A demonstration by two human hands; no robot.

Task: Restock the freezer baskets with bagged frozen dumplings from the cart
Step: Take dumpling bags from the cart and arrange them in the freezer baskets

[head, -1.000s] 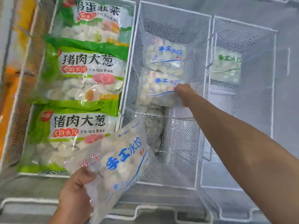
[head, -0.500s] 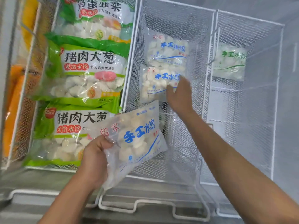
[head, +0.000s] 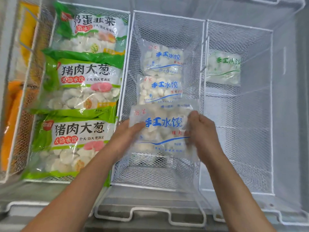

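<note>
1. In the middle basket [head: 167, 17] of the freezer, a clear bag of dumplings with blue lettering [head: 163, 133] is held between both hands, at the near end of a row.
2. The left hand [head: 127, 136] grips the bag's left edge, its thumb lying over the front of the plastic near the first blue character.
3. The right hand [head: 200, 131] grips the bag's right edge, fingers curled onto the plastic.
4. Just beyond the held bag lies a second blue-lettered bag [head: 161, 91], its near edge overlapped by the held one; a third blue-lettered bag [head: 163, 60] lies farther still, at the far end of the row.
5. Whether the held bag rests on the mesh floor or is slightly above it cannot be told.
6. The left basket [head: 93, 10] is filled with three large green-and-white bags [head: 80, 91], laid near to far and overlapping.
7. The right basket [head: 239, 25] holds one clear bag with green lettering [head: 224, 69], towards its far left corner.
8. Further left, behind mesh, orange and yellow packages [head: 15, 114] show, too blurred to read.
9. White wire handles [head: 150, 213] run along the near edge of the baskets.
</note>
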